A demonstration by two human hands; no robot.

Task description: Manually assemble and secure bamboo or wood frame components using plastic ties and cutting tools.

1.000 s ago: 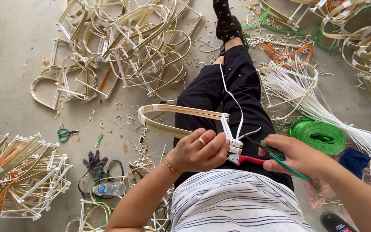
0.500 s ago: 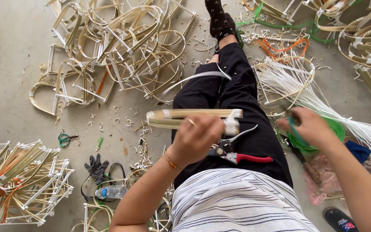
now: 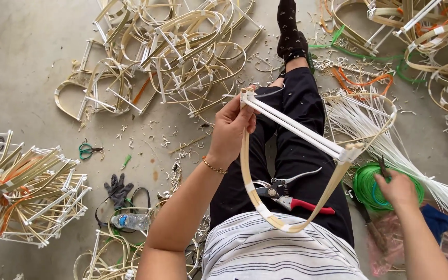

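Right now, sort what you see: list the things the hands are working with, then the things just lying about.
In hand:
left hand holds the bamboo frame
right hand on the green coil

Lying about:
red-handled cutters on the lap
green scissors
glove
water bottle
frame pile

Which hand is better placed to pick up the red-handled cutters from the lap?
Probably the right hand: it rests on the green coil, while the left hand holds the bamboo frame. The cutters lie between them.

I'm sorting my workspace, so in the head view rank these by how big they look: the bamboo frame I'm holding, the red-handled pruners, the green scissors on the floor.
1. bamboo frame, clearly largest
2. red-handled pruners
3. green scissors, though they lie farther from the camera, so that gap is unsure
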